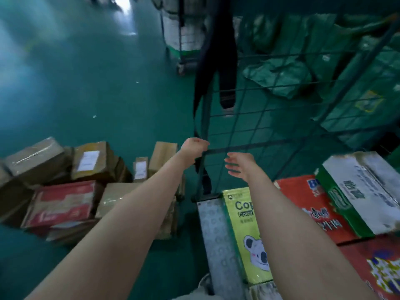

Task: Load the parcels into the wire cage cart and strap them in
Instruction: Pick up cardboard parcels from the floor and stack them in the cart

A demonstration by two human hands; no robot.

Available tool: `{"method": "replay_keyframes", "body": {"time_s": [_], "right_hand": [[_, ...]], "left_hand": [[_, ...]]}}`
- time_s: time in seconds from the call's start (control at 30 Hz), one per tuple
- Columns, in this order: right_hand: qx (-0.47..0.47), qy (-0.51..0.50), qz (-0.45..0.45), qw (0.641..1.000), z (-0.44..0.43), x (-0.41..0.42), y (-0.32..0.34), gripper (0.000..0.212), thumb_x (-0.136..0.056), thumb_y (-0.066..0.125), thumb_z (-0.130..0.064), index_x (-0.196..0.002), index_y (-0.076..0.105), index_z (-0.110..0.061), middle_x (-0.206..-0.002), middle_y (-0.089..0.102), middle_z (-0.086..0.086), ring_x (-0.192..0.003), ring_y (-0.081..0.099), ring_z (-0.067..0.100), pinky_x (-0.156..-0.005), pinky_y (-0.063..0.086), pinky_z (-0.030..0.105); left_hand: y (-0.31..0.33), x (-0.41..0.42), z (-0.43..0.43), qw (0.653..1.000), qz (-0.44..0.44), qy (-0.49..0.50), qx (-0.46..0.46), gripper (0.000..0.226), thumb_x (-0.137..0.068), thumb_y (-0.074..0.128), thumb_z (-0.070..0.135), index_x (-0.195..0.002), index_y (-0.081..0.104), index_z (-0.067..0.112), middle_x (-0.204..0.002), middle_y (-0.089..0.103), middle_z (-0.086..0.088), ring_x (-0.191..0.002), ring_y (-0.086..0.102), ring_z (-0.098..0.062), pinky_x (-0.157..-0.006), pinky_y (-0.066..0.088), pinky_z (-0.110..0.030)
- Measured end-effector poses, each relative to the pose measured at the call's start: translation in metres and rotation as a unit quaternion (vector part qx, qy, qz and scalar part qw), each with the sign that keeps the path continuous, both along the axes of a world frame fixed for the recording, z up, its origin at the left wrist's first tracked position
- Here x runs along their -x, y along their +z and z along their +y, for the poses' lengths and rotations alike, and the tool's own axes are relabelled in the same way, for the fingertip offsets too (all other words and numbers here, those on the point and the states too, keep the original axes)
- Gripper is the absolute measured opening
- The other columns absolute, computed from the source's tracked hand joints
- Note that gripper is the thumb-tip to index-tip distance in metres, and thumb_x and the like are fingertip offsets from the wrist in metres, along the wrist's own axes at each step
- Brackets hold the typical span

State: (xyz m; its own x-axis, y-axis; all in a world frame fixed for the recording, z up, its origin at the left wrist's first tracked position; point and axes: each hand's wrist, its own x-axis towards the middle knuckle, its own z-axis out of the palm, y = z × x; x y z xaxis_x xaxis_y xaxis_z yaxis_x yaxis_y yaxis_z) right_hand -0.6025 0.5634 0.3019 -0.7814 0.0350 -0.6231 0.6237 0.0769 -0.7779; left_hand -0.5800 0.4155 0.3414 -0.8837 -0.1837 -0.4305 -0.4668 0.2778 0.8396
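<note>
So left hand [194, 147] is fisted on the black strap [259, 146] at the corner of the wire cage cart [270, 89], right hand [238, 165] open-fingered by its mesh.

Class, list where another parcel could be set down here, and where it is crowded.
Free: green floor beyond the cardboard pile, left of the wire cage. Crowded: printed boxes side by side inside it.

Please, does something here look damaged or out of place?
Yes. The red carton in the floor pile left of the wire cage cart looks crumpled, and the brown boxes around it lie tilted, outside the cart, while the left hand grips the strap.
</note>
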Motion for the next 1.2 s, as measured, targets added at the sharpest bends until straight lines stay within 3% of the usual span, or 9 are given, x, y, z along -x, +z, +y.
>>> {"method": "replay_keyframes", "body": {"time_s": [0.1,0.27,0.4,0.53,0.67,0.8,0.93,1.13,1.2], "right_hand": [[-0.002,0.054,-0.006,0.999,-0.042,-0.017,0.0,0.01,-0.096,0.048,-0.012,-0.102,0.056,-0.011,-0.077,0.06,0.002,-0.068,0.056,0.017,-0.066,0.045,0.031],[-0.016,0.133,-0.012,0.991,-0.127,-0.067,0.001,0.011,-0.095,0.046,-0.01,-0.103,0.055,-0.011,-0.075,0.059,0.002,-0.064,0.055,0.017,-0.06,0.043,0.028],[-0.016,0.204,-0.004,0.979,-0.199,-0.118,0.005,0.012,-0.094,0.042,-0.007,-0.092,0.052,-0.014,-0.073,0.056,0.001,-0.061,0.053,0.015,-0.06,0.04,0.027],[-0.008,0.294,-0.014,0.956,-0.272,-0.18,0.004,0.019,-0.096,0.042,-0.013,-0.079,0.049,-0.018,-0.076,0.055,-0.001,-0.064,0.05,0.013,-0.061,0.038,0.025],[-0.016,0.345,-0.003,0.939,-0.332,-0.233,0.006,0.014,-0.097,0.043,-0.011,-0.09,0.055,-0.013,-0.078,0.057,0.002,-0.065,0.053,0.016,-0.067,0.043,0.029],[-0.031,0.403,0.002,0.915,-0.387,-0.288,0.012,0.023,-0.096,0.043,-0.009,-0.113,0.057,-0.007,-0.08,0.06,0.004,-0.061,0.054,0.016,-0.056,0.042,0.027],[-0.039,0.465,0.009,0.885,-0.436,-0.332,0.017,0.018,-0.095,0.043,-0.008,-0.103,0.059,-0.009,-0.076,0.059,0.003,-0.063,0.054,0.016,-0.057,0.043,0.027],[-0.053,0.543,0.007,0.838,-0.518,-0.386,0.006,0.024,-0.097,0.042,-0.01,-0.116,0.056,-0.009,-0.098,0.063,0.007,-0.076,0.057,0.02,-0.074,0.047,0.033],[-0.059,0.563,0.002,0.824,-0.55,-0.404,-0.001,0.024,-0.097,0.042,-0.01,-0.115,0.058,-0.009,-0.086,0.063,0.004,-0.07,0.057,0.019,-0.068,0.047,0.031]], "left_hand": [[-0.002,-0.032,-0.041,0.999,0.006,0.049,0.001,0.029,-0.096,0.045,0.011,-0.119,0.062,0.01,-0.106,0.058,-0.003,-0.097,0.053,-0.018,-0.072,0.037,-0.024],[-0.007,-0.11,-0.118,0.989,0.013,0.141,-0.03,0.025,-0.095,0.044,0.01,-0.112,0.063,0.011,-0.096,0.057,-0.003,-0.083,0.05,-0.018,-0.058,0.04,-0.022],[-0.009,-0.18,-0.176,0.976,0.002,0.215,-0.033,0.017,-0.092,0.048,0.016,-0.101,0.062,0.021,-0.097,0.058,-0.002,-0.082,0.052,-0.018,-0.07,0.037,-0.027],[-0.012,-0.256,-0.234,0.955,0.014,0.294,-0.026,0.017,-0.092,0.047,0.006,-0.097,0.06,0.016,-0.077,0.052,-0.001,-0.065,0.046,-0.013,-0.048,0.036,-0.019],[-0.014,-0.325,-0.28,0.932,0.003,0.363,-0.018,0.021,-0.092,0.047,0.009,-0.105,0.064,0.015,-0.098,0.059,-0.003,-0.088,0.055,-0.02,-0.065,0.041,-0.026],[-0.017,-0.389,-0.317,0.901,0.003,0.432,-0.039,0.021,-0.094,0.048,0.01,-0.109,0.063,0.013,-0.098,0.057,-0.003,-0.076,0.053,-0.016,-0.062,0.045,-0.021],[-0.021,-0.438,-0.353,0.871,0.001,0.49,-0.042,0.026,-0.096,0.043,0.015,-0.114,0.062,0.018,-0.103,0.057,0.001,-0.088,0.05,-0.017,-0.069,0.037,-0.028],[-0.035,-0.503,-0.409,0.822,-0.011,0.567,-0.056,0.029,-0.096,0.04,0.015,-0.117,0.06,0.018,-0.106,0.056,0.001,-0.096,0.049,-0.018,-0.082,0.036,-0.03],[-0.04,-0.523,-0.434,0.802,-0.022,0.594,-0.065,0.029,-0.096,0.041,0.015,-0.117,0.06,0.018,-0.106,0.055,0.001,-0.097,0.05,-0.019,-0.083,0.036,-0.031]]}}
